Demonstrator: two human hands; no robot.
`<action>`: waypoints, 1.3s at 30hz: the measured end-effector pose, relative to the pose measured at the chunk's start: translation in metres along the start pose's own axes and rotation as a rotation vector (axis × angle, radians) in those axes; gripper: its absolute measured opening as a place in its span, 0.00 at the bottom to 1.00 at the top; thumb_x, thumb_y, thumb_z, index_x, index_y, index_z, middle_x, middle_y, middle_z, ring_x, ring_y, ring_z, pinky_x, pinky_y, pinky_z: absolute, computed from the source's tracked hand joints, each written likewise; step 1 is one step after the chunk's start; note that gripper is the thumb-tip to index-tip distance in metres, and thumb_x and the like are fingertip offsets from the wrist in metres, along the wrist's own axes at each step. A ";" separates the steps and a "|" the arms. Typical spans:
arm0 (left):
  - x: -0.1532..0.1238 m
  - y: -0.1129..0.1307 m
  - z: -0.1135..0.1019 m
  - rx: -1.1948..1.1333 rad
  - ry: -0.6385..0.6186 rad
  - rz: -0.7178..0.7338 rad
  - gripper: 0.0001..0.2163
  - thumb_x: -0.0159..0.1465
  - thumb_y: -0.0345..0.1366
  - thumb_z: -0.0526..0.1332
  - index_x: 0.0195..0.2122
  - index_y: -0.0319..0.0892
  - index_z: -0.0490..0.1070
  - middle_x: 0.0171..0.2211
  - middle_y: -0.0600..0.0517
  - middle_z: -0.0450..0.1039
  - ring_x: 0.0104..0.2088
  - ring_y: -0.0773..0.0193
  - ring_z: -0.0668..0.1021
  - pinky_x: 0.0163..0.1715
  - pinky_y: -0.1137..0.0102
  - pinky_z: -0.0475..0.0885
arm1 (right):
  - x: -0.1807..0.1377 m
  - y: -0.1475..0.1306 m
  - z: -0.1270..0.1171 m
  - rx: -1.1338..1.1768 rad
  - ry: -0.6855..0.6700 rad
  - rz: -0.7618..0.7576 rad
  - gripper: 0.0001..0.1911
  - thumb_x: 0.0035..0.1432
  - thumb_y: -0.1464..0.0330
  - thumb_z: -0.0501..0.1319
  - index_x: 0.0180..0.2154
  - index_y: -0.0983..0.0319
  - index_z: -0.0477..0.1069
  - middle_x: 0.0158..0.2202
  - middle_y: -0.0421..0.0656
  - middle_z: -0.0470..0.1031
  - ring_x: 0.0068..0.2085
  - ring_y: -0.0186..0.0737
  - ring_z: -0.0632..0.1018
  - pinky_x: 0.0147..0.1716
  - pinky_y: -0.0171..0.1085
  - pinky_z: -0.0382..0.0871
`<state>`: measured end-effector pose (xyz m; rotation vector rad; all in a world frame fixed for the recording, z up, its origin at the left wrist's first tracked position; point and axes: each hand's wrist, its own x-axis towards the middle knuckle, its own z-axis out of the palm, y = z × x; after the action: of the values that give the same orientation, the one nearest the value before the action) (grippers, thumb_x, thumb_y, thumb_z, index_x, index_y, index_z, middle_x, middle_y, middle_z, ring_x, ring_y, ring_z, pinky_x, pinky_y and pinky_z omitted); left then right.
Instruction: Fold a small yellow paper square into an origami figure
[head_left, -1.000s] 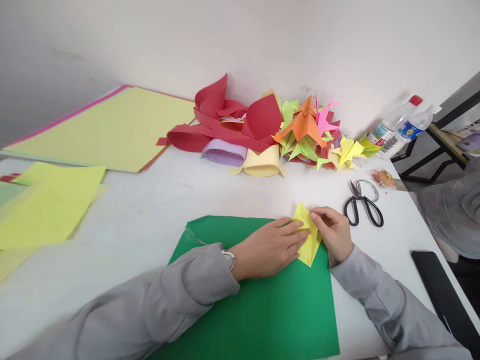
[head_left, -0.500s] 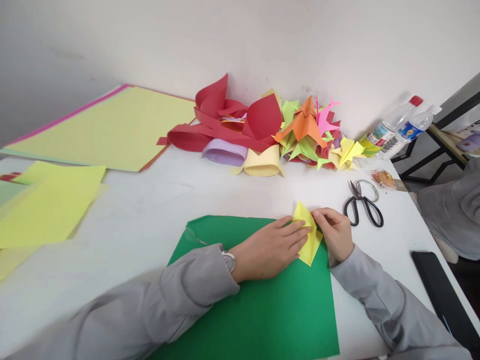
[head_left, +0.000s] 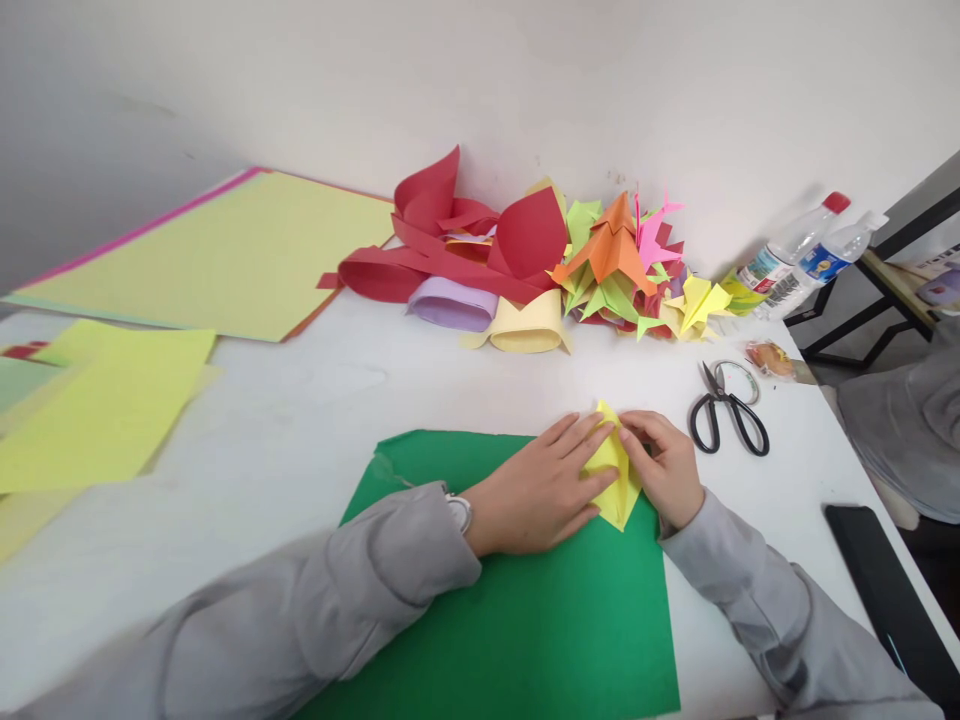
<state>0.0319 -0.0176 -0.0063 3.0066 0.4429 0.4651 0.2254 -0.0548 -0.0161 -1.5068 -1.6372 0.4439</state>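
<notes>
A folded piece of yellow origami paper [head_left: 615,495], roughly diamond-shaped, lies over the upper right part of a green sheet [head_left: 525,620]. My left hand [head_left: 534,490] rests flat on its left side, fingers spread and pressing it down. At the upper right edge of the yellow paper, my right hand [head_left: 667,465] pinches a flap between thumb and index finger. The fingertips of both hands partly cover the paper's top.
Black-handled scissors [head_left: 726,405] and a tape roll [head_left: 739,380] lie at the right. Behind are red paper bands [head_left: 450,255], an orange folded paper [head_left: 611,245] and plastic bottles [head_left: 795,250]. Yellow sheets [head_left: 112,410] lie left, a black phone-like slab [head_left: 885,590] right.
My right hand has moved slightly left, bringing the pinched flap inward over the yellow paper. My left fingers have spread and shifted a little on the paper.
</notes>
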 end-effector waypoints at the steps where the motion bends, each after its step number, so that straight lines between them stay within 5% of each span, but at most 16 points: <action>1: 0.000 0.000 0.000 -0.007 -0.002 -0.005 0.17 0.64 0.41 0.54 0.51 0.39 0.67 0.59 0.35 0.61 0.62 0.42 0.59 0.59 0.48 0.55 | 0.000 0.000 0.000 -0.010 -0.004 -0.005 0.09 0.60 0.66 0.57 0.40 0.59 0.74 0.40 0.47 0.77 0.41 0.43 0.77 0.40 0.43 0.74; 15: -0.001 -0.002 0.001 -0.073 -0.068 -0.062 0.20 0.64 0.43 0.54 0.54 0.39 0.64 0.61 0.33 0.56 0.63 0.41 0.57 0.59 0.47 0.54 | 0.002 0.000 0.001 -0.177 -0.035 -0.177 0.13 0.62 0.66 0.55 0.45 0.58 0.74 0.45 0.46 0.78 0.48 0.44 0.75 0.50 0.47 0.69; 39: 0.003 -0.014 0.003 -0.085 -0.076 -0.114 0.36 0.57 0.55 0.57 0.59 0.33 0.57 0.63 0.29 0.51 0.62 0.35 0.55 0.58 0.48 0.54 | 0.002 -0.002 0.002 -0.167 -0.026 -0.154 0.13 0.62 0.65 0.54 0.43 0.58 0.75 0.41 0.45 0.79 0.47 0.46 0.75 0.49 0.50 0.69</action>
<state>0.0314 -0.0037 -0.0097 2.8870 0.5701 0.3511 0.2225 -0.0529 -0.0156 -1.4868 -1.8330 0.2478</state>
